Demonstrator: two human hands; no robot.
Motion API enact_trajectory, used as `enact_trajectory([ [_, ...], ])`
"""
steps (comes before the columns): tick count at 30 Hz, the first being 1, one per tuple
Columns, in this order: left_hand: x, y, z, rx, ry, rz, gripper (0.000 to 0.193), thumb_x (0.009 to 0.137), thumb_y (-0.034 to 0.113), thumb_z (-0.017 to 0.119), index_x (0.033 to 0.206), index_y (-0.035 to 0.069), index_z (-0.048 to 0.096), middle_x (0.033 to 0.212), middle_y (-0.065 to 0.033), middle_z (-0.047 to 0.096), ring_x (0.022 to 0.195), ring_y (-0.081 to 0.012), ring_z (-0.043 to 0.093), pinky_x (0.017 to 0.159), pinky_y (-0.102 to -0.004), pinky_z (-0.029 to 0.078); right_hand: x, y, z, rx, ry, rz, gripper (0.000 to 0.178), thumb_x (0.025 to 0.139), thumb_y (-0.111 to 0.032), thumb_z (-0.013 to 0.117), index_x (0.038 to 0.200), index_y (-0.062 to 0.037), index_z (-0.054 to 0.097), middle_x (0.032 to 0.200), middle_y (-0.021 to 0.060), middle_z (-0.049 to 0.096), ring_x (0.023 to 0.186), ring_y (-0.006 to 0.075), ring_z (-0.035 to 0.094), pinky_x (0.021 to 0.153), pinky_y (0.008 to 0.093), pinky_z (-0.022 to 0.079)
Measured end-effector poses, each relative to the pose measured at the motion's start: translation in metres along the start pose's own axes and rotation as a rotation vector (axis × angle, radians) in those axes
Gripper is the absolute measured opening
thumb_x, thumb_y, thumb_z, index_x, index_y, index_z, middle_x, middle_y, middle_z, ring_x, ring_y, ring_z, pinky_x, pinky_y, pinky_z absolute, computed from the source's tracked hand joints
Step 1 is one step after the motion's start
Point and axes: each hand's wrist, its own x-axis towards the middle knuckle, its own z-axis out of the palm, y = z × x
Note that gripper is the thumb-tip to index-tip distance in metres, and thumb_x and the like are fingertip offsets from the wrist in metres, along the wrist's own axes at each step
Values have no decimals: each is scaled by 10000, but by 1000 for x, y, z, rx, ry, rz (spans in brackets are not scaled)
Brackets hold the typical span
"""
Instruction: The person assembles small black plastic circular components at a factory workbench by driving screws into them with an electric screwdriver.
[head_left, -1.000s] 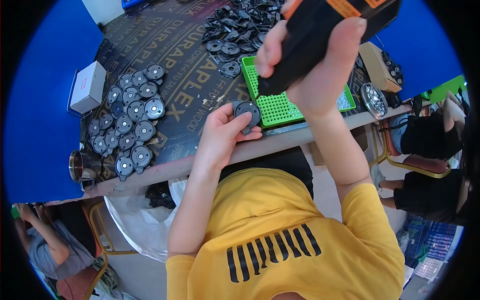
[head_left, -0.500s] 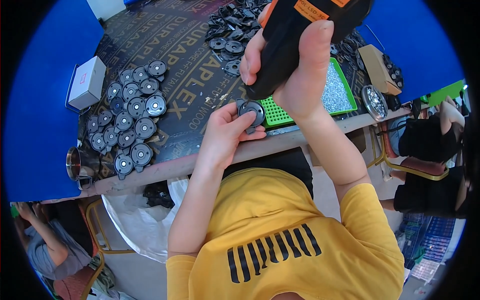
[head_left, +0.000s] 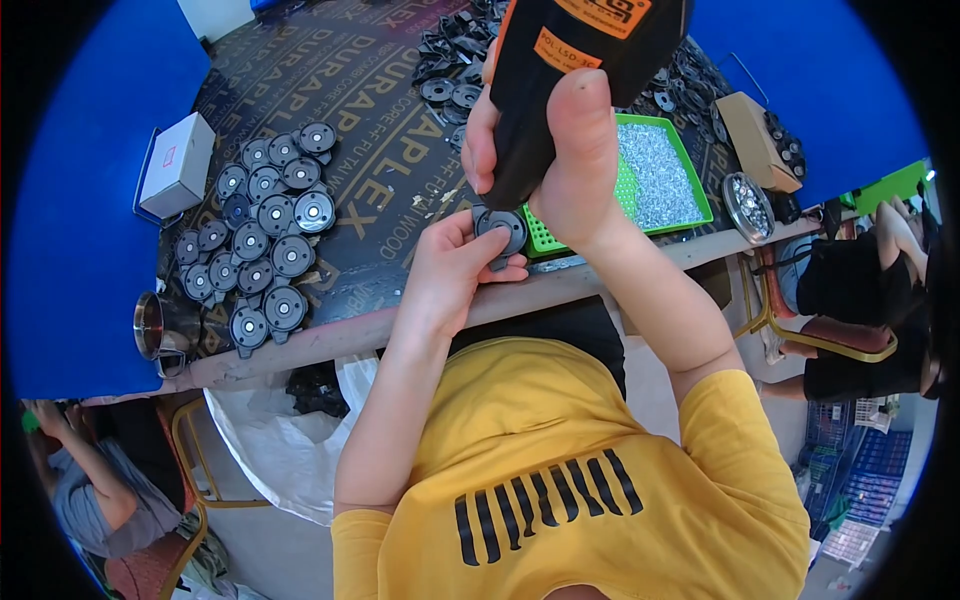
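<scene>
Near the front edge of the table, my left hand [head_left: 447,268] pinches a round black plastic disc [head_left: 514,240], thumb on its face and fingers around its rim. My right hand [head_left: 580,185] is wrapped round a black and orange power screwdriver [head_left: 525,130]. Its narrow lower end points down over the far side of the disc; whether the tip touches is hidden. Partly behind my right hand lies a green tray [head_left: 688,155] holding many small silver screws. Left of my hands, several similar discs [head_left: 276,213] with silver centres lie grouped on the dark printed table [head_left: 365,190].
Black parts [head_left: 440,60] are heaped at the back. A metal bowl [head_left: 748,207] and an open cardboard box [head_left: 757,140] stand at the right. A white box [head_left: 175,165] and a metal cup [head_left: 160,330] sit at the left. Other people are seated at both sides.
The screwdriver and my right hand have shifted left, bringing the tool's lower end closer over the disc. My left hand keeps its pinch on the disc nearly in place.
</scene>
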Motion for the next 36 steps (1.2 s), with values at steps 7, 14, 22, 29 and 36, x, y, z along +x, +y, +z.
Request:
enact_trajectory([
  [7, -1, -2, 1, 17, 17, 34, 121, 815, 29, 525, 907, -48, 535, 807, -83, 588, 650, -136, 587, 600, -263, 538, -3, 0, 1, 42, 45, 7, 684, 732, -703, 403, 948, -54, 391, 534, 58, 456, 439, 133, 457, 431, 239, 391],
  [14, 0, -1, 1, -8, 75, 35, 136, 817, 24, 519, 935, -37, 544, 820, -95, 606, 641, -159, 603, 620, -301, 542, -5, -1, -8, 94, 209, -122, 696, 783, -687, 307, 1066, -54, 366, 552, 69, 451, 436, 158, 465, 448, 269, 400],
  [22, -1, 3, 5, -58, 56, 70, 165, 846, 85, 505, 946, -44, 528, 878, -106, 581, 746, -178, 592, 718, -337, 532, -1, 20, -93, -24, 415, -191, 446, 842, -480, 473, 833, -34, 462, 526, 76, 510, 417, 134, 499, 403, 228, 401],
  [29, -3, 2, 1, -124, 16, 90, 202, 870, 128, 467, 950, -52, 512, 901, -144, 587, 810, -248, 603, 771, -406, 512, 2, 32, -91, -96, 431, -143, 521, 833, -551, 416, 891, -33, 434, 543, 84, 480, 444, 166, 488, 435, 264, 403],
  [36, -3, 4, 1, -148, 20, 73, 214, 883, 145, 439, 945, -47, 511, 901, -152, 585, 821, -254, 600, 779, -415, 510, 3, 34, -90, -129, 434, -156, 498, 850, -521, 410, 849, -24, 445, 536, 87, 490, 443, 162, 489, 433, 263, 402],
])
